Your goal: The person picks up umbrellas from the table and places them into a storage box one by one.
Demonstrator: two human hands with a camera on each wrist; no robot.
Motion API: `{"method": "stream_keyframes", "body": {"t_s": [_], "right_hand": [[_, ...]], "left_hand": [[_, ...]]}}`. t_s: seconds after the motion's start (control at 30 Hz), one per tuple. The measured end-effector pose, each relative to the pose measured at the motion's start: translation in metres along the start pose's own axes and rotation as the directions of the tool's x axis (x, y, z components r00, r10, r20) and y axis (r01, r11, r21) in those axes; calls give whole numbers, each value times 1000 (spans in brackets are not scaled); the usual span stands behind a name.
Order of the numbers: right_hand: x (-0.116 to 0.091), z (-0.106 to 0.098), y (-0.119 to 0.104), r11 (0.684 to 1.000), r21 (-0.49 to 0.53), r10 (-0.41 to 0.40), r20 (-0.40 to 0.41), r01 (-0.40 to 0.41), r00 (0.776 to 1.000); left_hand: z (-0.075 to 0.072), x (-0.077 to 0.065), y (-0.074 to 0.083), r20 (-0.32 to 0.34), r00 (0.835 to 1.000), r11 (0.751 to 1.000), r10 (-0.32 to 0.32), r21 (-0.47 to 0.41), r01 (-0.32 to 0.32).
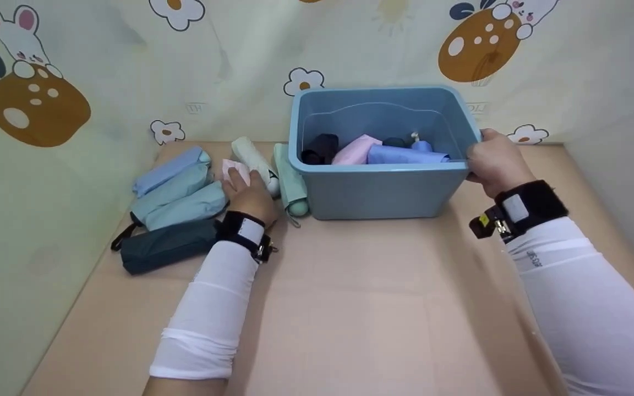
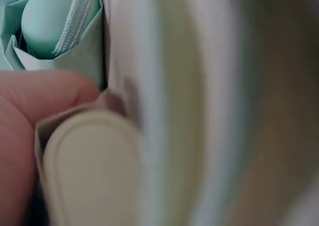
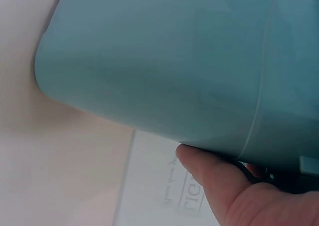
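Right hand [image 1: 499, 162] grips the blue plastic bin [image 1: 372, 192], good bracing; we can't tell whether left hand [image 1: 252, 199] grasps the pink folded umbrella [image 1: 233, 164], so we'd wrap it fully.

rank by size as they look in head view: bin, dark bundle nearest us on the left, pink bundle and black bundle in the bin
1. Bin, by far the largest
2. Dark bundle
3. Pink bundle and black bundle: too alike to rank, both partly hidden
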State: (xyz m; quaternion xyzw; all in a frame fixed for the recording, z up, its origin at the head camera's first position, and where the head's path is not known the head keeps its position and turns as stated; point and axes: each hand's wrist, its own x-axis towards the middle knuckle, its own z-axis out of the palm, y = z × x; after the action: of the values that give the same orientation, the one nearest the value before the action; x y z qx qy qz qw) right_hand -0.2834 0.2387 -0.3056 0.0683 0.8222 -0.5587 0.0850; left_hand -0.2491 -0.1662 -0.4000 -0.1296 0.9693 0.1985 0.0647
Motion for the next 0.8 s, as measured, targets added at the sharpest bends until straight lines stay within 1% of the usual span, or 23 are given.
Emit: {"method": "stream_keyframes", "body": {"t_s": [0.23,0.37,0.5,0.6,0.67,0.7,0.8], "right_hand": [[0,-1,1,1000,11,-6,-8,7,1000],[-1,-1,2,1000,20,-8,-3,8,1000],[-2,-4,3,1000,15,1,-3,-1,1000],[-3,-5,3,1000,12,8,-7,-8,1000],[-2,-4,2,1000,14,13,-9,-13,1000],[-2,-3,1,1000,18,15,-9,-15,1000],[0,2,-2,999,35,1,-14,0,1000]], "left_hand": [[0,-1,-5,-78,997,997,18,-72,-23],[-4,-2,-6,-93,996,990,1,-142,-15],[-12,-4,-4,-97,995,976,-29,-218,7],[-25,-6,-3,-127,991,964,-28,-267,-7],[-37,-10,-2,-154,988,955,-14,-296,-33],[-44,-12,-1,-169,986,950,-7,-308,-46],[-73,-22,6,-233,972,935,8,-343,-90]]}}
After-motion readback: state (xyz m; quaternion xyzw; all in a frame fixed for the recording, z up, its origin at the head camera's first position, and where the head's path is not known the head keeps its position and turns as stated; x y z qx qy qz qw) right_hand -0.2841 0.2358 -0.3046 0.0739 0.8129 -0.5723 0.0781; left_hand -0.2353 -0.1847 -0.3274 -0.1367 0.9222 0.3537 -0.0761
